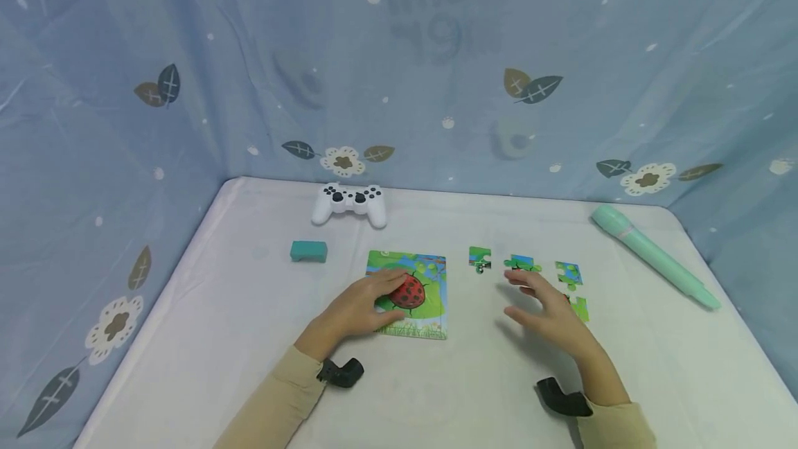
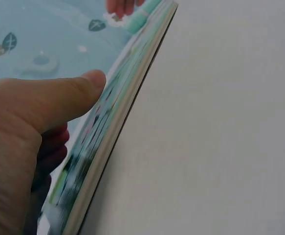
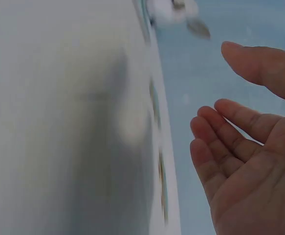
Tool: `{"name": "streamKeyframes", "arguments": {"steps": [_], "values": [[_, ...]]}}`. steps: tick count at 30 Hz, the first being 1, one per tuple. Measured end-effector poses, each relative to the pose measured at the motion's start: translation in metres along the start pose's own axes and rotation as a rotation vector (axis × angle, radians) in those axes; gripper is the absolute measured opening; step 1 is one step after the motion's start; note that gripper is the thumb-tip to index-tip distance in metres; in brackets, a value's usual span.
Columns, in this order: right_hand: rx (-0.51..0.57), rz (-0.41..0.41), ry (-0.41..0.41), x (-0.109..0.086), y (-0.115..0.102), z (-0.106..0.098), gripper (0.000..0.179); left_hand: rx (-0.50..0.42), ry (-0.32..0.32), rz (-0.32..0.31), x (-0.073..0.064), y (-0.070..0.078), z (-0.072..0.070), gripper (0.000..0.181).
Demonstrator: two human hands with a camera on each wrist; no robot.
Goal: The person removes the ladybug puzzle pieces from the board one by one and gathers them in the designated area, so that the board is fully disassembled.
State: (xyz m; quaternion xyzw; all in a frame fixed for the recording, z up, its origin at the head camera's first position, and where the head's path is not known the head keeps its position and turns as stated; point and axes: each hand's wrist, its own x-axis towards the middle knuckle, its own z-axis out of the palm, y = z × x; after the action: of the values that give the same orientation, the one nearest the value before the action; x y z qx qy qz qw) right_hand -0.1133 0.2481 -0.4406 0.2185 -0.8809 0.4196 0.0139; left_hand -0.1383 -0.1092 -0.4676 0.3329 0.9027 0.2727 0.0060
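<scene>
A square jigsaw puzzle (image 1: 430, 310) with a ladybug on a green leaf lies flat on the white table. My left hand (image 1: 361, 303) rests on its left part, fingers extended over the picture. In the left wrist view the thumb (image 2: 78, 93) lies over the puzzle's thick edge (image 2: 118, 127). My right hand (image 1: 551, 314) hovers to the right of the puzzle, its fingers loosely bent and holding nothing. Beyond its fingertips lie loose puzzle pieces: one (image 1: 479, 258) nearest the puzzle, another (image 1: 522, 262) partly behind the fingers, a third (image 1: 569, 272) and a green one (image 1: 581, 308) partly hidden by the hand.
At the back left sits a white game controller (image 1: 350, 203), with a small teal block (image 1: 308, 251) in front of it. A long mint-green stick-like object (image 1: 661, 258) lies slantwise at the right. Blue patterned cloth (image 1: 436, 89) hangs behind and at both sides.
</scene>
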Motion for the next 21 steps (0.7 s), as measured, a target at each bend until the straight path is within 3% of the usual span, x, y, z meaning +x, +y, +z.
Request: {"name": "streamKeyframes", "arguments": {"steps": [5, 11, 15, 21], "values": [[0.035, -0.005, -0.134, 0.025, -0.025, 0.029, 0.06, 0.013, 0.017, -0.028, -0.009, -0.004, -0.003, 0.067], [0.062, -0.058, -0.26, 0.056, -0.043, 0.065, 0.06, 0.031, 0.015, -0.012, -0.014, -0.006, -0.001, 0.068], [0.044, -0.052, -0.274, 0.073, -0.048, 0.085, 0.061, 0.017, 0.012, -0.012, -0.015, -0.008, 0.0, 0.068], [0.023, 0.03, -0.255, 0.086, -0.057, 0.108, 0.065, 0.018, -0.025, -0.026, -0.016, -0.01, -0.003, 0.069]]}}
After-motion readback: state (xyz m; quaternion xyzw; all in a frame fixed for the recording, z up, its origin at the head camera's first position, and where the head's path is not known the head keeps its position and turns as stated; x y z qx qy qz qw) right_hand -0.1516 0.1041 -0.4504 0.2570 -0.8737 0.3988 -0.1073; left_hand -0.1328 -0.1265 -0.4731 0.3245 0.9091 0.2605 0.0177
